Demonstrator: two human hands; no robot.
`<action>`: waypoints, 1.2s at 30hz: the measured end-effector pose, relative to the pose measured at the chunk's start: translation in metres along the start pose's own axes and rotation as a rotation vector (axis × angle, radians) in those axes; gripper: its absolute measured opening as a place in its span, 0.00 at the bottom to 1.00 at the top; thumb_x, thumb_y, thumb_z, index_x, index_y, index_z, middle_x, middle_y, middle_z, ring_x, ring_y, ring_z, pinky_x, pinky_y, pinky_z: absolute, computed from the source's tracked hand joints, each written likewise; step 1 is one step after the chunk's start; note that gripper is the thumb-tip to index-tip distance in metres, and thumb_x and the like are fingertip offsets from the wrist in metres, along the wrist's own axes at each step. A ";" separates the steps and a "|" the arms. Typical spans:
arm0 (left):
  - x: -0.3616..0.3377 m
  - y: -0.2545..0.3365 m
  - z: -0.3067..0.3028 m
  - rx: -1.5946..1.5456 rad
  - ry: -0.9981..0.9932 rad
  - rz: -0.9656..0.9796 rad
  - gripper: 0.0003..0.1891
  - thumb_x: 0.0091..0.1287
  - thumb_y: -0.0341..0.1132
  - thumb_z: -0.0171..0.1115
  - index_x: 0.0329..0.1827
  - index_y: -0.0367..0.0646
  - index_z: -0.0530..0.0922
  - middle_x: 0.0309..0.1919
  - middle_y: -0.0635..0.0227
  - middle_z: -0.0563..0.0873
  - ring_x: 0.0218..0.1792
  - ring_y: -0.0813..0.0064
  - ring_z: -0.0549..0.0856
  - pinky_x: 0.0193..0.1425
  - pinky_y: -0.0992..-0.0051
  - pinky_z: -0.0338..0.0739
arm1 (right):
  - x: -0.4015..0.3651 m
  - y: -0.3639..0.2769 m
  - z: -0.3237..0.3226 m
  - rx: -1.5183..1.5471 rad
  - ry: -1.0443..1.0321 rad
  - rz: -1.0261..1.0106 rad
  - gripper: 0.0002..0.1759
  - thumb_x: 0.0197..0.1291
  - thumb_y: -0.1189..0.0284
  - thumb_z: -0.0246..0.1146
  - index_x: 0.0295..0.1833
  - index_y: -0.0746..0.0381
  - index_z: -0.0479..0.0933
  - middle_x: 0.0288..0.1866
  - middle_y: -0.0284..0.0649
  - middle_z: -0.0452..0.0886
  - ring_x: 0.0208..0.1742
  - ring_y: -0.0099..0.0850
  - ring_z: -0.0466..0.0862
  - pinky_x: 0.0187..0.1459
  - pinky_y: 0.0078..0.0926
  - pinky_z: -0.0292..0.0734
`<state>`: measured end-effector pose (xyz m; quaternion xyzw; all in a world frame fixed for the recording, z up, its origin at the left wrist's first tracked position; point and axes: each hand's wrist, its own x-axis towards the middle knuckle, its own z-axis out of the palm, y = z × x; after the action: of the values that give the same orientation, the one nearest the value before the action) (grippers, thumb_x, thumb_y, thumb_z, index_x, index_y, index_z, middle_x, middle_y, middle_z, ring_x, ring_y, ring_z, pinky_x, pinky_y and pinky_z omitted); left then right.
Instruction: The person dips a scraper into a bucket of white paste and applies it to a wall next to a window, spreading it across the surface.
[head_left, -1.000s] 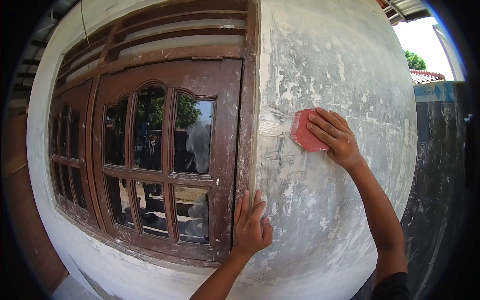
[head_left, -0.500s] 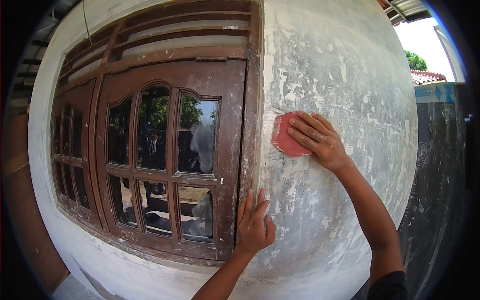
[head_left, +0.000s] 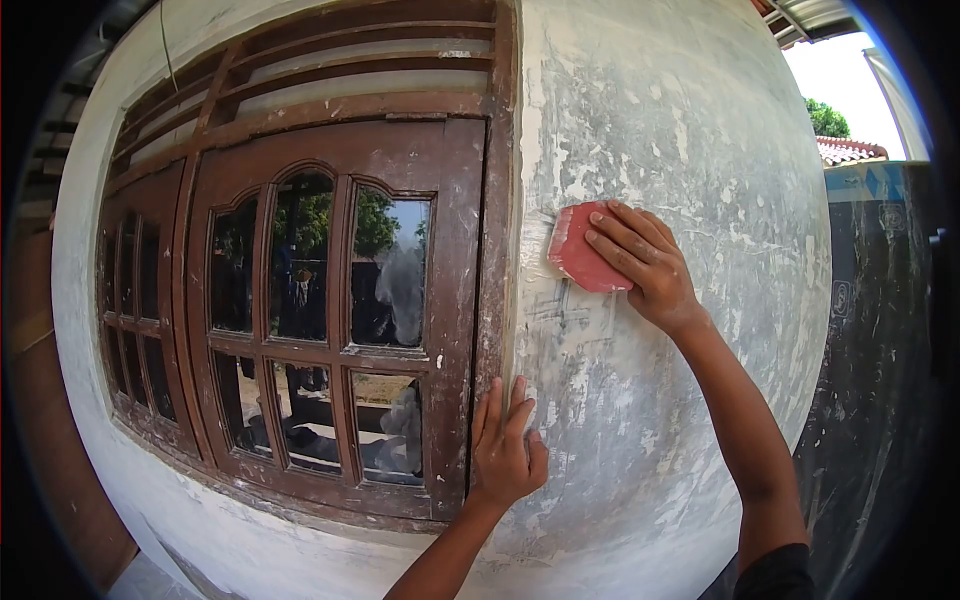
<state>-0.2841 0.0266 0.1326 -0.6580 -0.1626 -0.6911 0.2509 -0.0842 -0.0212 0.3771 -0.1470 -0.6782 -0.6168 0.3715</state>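
Observation:
My right hand (head_left: 650, 262) holds a flat red putty spreader (head_left: 588, 250) against the patchy grey-white wall (head_left: 690, 400), its fingers lying over the outer face. Whitish smears run along the spreader's left and lower edges. Fresh-looking light streaks show on the wall just left of it. Lower down, my left hand (head_left: 507, 450) rests with fingers stretched upward on the edge where the brown window frame (head_left: 497, 250) meets the wall. Nothing shows in that hand.
A brown wooden window (head_left: 340, 350) with several glass panes fills the left side, with slatted vents (head_left: 370, 75) above it. Beyond the wall's right edge stands a dark, scuffed panel (head_left: 870, 380). A roof edge (head_left: 800, 20) juts in at the top right.
My right hand has moved slightly up the wall, and the spreader has tilted with it. My left hand stays at the window frame's edge.

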 end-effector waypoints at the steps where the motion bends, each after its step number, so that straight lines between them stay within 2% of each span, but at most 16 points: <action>1: 0.000 0.000 0.000 -0.003 0.000 -0.001 0.25 0.68 0.27 0.56 0.68 0.33 0.68 0.71 0.34 0.78 0.77 0.30 0.70 0.81 0.41 0.57 | 0.007 -0.002 0.005 0.013 0.013 0.002 0.31 0.53 0.82 0.71 0.65 0.54 0.85 0.71 0.36 0.84 0.77 0.40 0.78 0.73 0.47 0.75; 8: 0.002 0.000 -0.002 -0.011 0.005 0.003 0.24 0.67 0.27 0.56 0.68 0.33 0.69 0.70 0.34 0.79 0.77 0.30 0.70 0.81 0.42 0.57 | 0.002 0.003 0.015 -0.023 0.015 -0.008 0.32 0.53 0.83 0.69 0.66 0.54 0.84 0.71 0.36 0.83 0.77 0.40 0.77 0.74 0.47 0.73; 17: -0.001 0.000 0.001 -0.003 0.011 -0.007 0.24 0.69 0.28 0.56 0.68 0.33 0.69 0.70 0.35 0.79 0.77 0.31 0.70 0.81 0.42 0.58 | -0.033 0.017 -0.013 -0.071 -0.018 0.046 0.32 0.52 0.84 0.69 0.66 0.55 0.85 0.69 0.38 0.84 0.77 0.42 0.78 0.73 0.47 0.73; 24: -0.001 -0.001 0.000 -0.006 0.016 -0.013 0.24 0.68 0.28 0.56 0.68 0.33 0.69 0.71 0.34 0.78 0.77 0.31 0.70 0.81 0.42 0.58 | 0.010 -0.015 0.003 0.028 0.014 0.001 0.32 0.52 0.83 0.70 0.66 0.55 0.84 0.71 0.37 0.83 0.77 0.41 0.78 0.74 0.48 0.73; 26: -0.001 -0.001 -0.001 0.002 0.010 -0.014 0.24 0.68 0.28 0.56 0.68 0.33 0.69 0.71 0.34 0.78 0.77 0.31 0.70 0.81 0.42 0.58 | 0.013 -0.017 0.009 0.029 -0.042 -0.010 0.32 0.52 0.82 0.70 0.66 0.54 0.84 0.72 0.36 0.83 0.77 0.40 0.77 0.74 0.47 0.72; 36: -0.001 -0.001 0.001 -0.006 0.022 -0.010 0.24 0.68 0.28 0.56 0.67 0.32 0.70 0.71 0.34 0.78 0.76 0.30 0.71 0.80 0.42 0.60 | -0.046 0.007 -0.010 -0.040 -0.077 0.031 0.32 0.52 0.80 0.71 0.66 0.54 0.84 0.72 0.35 0.83 0.77 0.40 0.77 0.75 0.47 0.72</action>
<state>-0.2839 0.0277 0.1316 -0.6503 -0.1612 -0.7000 0.2473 -0.0445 -0.0174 0.3505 -0.1886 -0.6772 -0.6182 0.3517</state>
